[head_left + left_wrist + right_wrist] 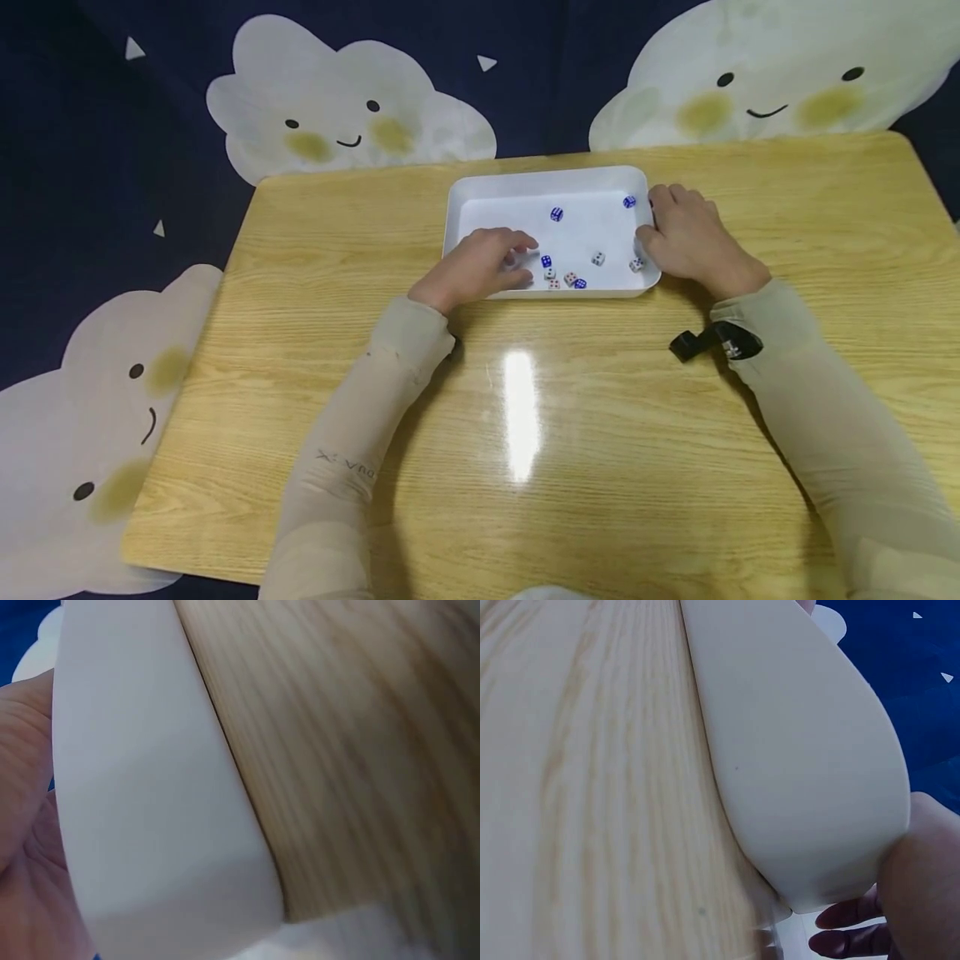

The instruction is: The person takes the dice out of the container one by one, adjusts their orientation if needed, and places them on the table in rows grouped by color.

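Note:
A white rectangular tray (517, 185) lies on the table with several dice inside, some blue and some white. My left hand (480, 262) reaches over its front left corner, fingers loosely bent and apart, holding nothing. Just beyond those fingertips is a cluster of dice, including a blue die (546, 261) and a white die (570, 278). At the right end, my right hand (693, 237) grips the tray's side, thumb over the rim and fingers along the outside. Near it inside are a blue die (629, 202) and a white die (637, 264). In both wrist views the tray's outer wall (150, 765) fills much of the picture.
The wooden table (600, 433) extends around the tray, with a bright light reflection in front of it. Behind the far edge hangs a dark blue cloth (540, 100) with smiling clouds. A black strap (720, 337) sits on the right wrist.

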A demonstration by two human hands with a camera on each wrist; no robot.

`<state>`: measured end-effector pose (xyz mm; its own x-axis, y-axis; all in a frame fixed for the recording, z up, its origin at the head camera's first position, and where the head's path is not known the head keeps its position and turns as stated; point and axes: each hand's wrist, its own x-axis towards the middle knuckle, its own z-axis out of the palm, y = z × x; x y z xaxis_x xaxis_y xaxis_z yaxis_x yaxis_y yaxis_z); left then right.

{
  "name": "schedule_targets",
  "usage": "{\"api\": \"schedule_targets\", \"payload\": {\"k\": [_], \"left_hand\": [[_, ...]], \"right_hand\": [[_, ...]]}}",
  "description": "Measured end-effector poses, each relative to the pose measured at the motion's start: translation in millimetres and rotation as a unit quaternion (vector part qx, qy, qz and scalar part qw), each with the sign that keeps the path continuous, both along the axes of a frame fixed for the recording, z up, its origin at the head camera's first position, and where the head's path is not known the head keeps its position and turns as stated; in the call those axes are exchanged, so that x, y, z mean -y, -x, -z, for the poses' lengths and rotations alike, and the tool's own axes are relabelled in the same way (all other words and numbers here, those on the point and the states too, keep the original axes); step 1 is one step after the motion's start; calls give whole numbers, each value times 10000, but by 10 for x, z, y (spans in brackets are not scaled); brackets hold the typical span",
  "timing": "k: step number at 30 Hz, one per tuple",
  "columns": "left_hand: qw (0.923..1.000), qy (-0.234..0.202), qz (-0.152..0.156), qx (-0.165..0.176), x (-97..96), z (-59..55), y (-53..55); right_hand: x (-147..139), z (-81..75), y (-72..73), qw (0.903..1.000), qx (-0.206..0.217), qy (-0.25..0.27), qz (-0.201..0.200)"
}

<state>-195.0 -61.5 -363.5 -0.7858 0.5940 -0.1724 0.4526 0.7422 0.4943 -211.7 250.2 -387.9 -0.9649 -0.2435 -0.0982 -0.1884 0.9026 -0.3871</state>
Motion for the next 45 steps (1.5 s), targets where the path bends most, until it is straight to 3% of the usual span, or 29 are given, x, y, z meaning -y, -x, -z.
{"api": "schedule_targets", "payload": {"k": [16,29,45], "left_hand": [[9983,38,361,-458,-187,-29,10],[9992,156,247,-276,-284,34,6],[9995,120,18,-303,-314,21,7]], "right_hand": [[3,-13,-8,10000,56,-35,-7],[-4,-2,-14,10000,62,-12,12],[-2,-4,-19,10000,71,63,17]]}}
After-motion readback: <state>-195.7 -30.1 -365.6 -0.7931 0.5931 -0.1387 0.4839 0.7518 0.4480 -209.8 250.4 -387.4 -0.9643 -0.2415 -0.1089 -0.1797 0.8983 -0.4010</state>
